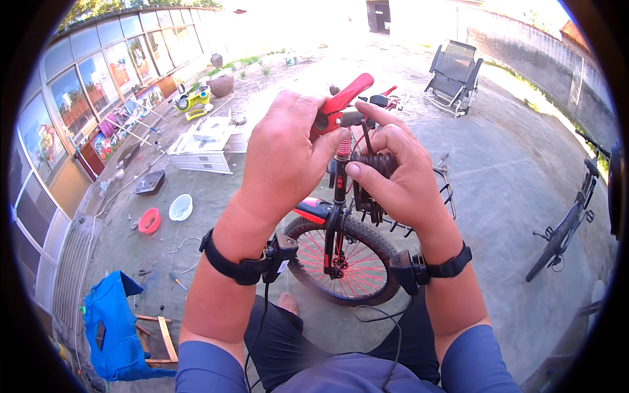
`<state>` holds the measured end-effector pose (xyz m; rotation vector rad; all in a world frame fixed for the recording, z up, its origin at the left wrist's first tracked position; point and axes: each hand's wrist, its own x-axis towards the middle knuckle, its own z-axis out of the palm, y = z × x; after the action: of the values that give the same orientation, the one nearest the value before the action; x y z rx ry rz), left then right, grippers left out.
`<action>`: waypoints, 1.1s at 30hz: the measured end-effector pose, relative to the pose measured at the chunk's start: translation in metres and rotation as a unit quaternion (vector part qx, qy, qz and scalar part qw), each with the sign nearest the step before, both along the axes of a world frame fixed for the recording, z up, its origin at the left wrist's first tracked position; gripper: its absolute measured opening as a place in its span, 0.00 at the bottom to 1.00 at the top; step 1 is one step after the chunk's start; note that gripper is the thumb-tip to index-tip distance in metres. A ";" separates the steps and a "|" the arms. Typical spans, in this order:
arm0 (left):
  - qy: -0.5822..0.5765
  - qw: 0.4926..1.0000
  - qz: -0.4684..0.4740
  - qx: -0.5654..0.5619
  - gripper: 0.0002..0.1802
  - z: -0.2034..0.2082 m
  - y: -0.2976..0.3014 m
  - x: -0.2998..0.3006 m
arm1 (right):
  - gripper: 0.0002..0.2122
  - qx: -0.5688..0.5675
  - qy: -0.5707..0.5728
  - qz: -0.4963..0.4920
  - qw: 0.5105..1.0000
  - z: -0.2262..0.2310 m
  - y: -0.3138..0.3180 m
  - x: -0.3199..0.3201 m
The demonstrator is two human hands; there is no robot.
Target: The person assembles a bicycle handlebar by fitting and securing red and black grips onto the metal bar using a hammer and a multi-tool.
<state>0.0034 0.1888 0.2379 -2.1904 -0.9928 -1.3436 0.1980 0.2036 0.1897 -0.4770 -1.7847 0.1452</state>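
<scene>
1. Here, upper centre, the left hand [285, 154] clasps a red lever [350, 94], its tip jutting rightward beyond the grasp.
2. Mid-frame, the right hand [396, 170] bends round a black coil [378, 162], apparently held, hanging below.

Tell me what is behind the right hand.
Part of a coiled black cable shows past the right hand, between its thumb and fingers and below the thumb. Whatever lies directly behind the hand is covered and cannot be seen.

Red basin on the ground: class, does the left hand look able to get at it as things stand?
Probably not: the left hand is raised and holding a red part, while the red basin sits on the ground, further left.
</scene>
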 end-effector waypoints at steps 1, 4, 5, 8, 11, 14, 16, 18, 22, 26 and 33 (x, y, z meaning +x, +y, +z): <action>0.005 1.000 -0.002 0.004 0.21 0.001 -0.001 -0.001 | 0.13 0.008 -0.002 -0.002 1.000 0.000 0.004 -0.001; 0.013 0.999 -0.024 0.021 0.21 0.004 -0.002 0.000 | 0.13 0.017 -0.003 -0.017 1.000 -0.001 0.011 -0.001; 0.012 0.999 -0.037 0.028 0.20 0.003 -0.001 0.000 | 0.13 0.006 0.002 -0.024 1.000 -0.002 0.012 -0.002; 0.019 0.999 -0.038 0.019 0.19 0.003 -0.001 -0.001 | 0.12 -0.004 0.013 -0.026 1.000 -0.008 0.018 -0.003; 0.017 1.000 -0.025 0.007 0.18 0.004 0.000 -0.001 | 0.12 0.008 0.019 -0.043 0.999 -0.007 0.019 -0.006; 0.012 1.000 -0.007 -0.008 0.18 0.004 -0.003 -0.002 | 0.12 0.015 0.026 -0.046 0.998 -0.008 0.020 -0.009; 0.004 1.000 0.008 -0.019 0.19 0.005 -0.005 -0.002 | 0.12 0.017 0.024 -0.045 0.999 -0.007 0.021 -0.011; -0.009 0.999 0.021 -0.031 0.19 0.004 -0.006 0.000 | 0.12 0.018 0.013 -0.051 0.998 -0.006 0.020 -0.010; -0.018 0.999 0.032 -0.038 0.20 0.004 -0.010 0.003 | 0.13 -0.007 0.003 -0.041 0.999 -0.005 0.018 -0.009; -0.018 0.998 0.016 -0.050 0.23 0.002 -0.006 -0.004 | 0.12 -0.064 0.086 0.055 0.993 -0.008 0.020 -0.015; -0.202 0.950 -0.075 -0.224 0.29 -0.031 -0.021 -0.008 | 0.12 -0.139 0.166 0.134 0.967 -0.004 -0.006 -0.013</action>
<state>-0.0051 0.1673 0.2066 -2.3986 -1.4234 -1.8384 0.1851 0.1978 0.1853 -0.3812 -1.4947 0.6360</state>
